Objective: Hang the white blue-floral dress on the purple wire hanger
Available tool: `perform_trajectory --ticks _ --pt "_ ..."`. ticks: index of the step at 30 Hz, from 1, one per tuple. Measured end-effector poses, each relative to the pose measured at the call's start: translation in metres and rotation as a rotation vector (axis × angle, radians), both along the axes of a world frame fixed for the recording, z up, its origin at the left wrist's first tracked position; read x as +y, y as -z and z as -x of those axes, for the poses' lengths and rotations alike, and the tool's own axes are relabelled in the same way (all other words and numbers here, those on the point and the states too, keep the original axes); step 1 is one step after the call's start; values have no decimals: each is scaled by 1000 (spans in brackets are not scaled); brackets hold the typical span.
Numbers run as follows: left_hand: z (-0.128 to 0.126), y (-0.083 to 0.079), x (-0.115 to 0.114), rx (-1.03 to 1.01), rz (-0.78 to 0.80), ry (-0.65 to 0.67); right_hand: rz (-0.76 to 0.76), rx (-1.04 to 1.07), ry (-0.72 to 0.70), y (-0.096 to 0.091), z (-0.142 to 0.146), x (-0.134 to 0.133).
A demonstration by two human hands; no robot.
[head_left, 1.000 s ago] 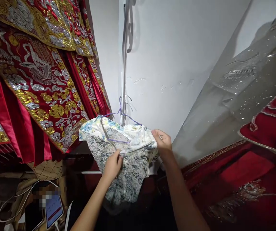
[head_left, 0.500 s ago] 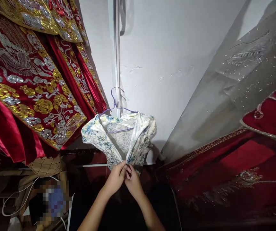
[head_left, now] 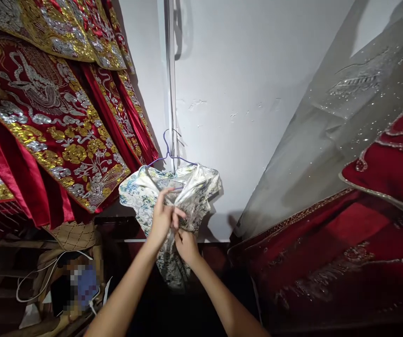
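A short-sleeved floral shirt (head_left: 136,199), white with blue, yellow and dark patterning, hangs on a thin purple hanger (head_left: 168,152) in front of the white wall. Its front edges come together in a V below the neckline. At the front, my left hand (head_left: 162,220) lies against the cloth with fingers apart, one pointing up toward the neckline. Just below and to the right, my right hand (head_left: 186,244) pinches the front of the shirt; its fingertips are partly hidden. The lower part of the shirt hangs beneath both hands in shadow.
Red garments with gold and silver embroidery (head_left: 75,135) hang at left. On the right are a sheer sparkling grey fabric (head_left: 303,140) and a deep red beaded garment (head_left: 391,173). A white cable (head_left: 29,285) loops over items at lower left. A metal strip (head_left: 170,70) runs down the wall.
My left hand has risen to the upper front, its fingers spreading. The right hand has moved slightly up and left. The shirt's opening is narrower, and its lower part shows more.
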State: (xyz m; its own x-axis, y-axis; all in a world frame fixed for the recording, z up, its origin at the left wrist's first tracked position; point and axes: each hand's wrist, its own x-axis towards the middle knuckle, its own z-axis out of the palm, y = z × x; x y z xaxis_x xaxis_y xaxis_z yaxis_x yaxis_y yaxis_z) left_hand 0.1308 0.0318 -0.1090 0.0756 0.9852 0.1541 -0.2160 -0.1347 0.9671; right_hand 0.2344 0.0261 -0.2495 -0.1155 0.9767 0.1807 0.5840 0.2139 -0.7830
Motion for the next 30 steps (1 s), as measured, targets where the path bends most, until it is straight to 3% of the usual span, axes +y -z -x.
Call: perform_trajectory --ticks 3,5,8,10,13,16,19,22,25,27,30 --pt "10 -58 30 -80 -50 34 46 -41 32 4 4 -8" --pt "12 -88 40 -86 -119 65 72 -52 16 3 3 -13" --pt "10 -105 37 -61 -197 87 124 -33 -98 -8 -9 -16" --pt "9 -99 30 -28 -213 102 158 -3 -214 -27 -24 -11" --pt "14 -84 21 64 -220 138 124 56 -280 -80 -46 6" --pt "21 -76 16 179 -226 196 -123 189 -170 -147 -56 28" --pt "27 -75 14 241 -252 221 -366 73 -254 -198 -52 44" --pt "32 -71 17 276 -278 219 -468 -165 -343 -218 -42 51" --pt "34 -60 28 251 -269 211 -565 -243 -286 -221 -32 53" --pt "34 -44 36 214 -238 194 -601 -196 -244 -225 -28 53" --pt "34 -5 39 259 -119 190 -611 45 -159 -237 -37 57"
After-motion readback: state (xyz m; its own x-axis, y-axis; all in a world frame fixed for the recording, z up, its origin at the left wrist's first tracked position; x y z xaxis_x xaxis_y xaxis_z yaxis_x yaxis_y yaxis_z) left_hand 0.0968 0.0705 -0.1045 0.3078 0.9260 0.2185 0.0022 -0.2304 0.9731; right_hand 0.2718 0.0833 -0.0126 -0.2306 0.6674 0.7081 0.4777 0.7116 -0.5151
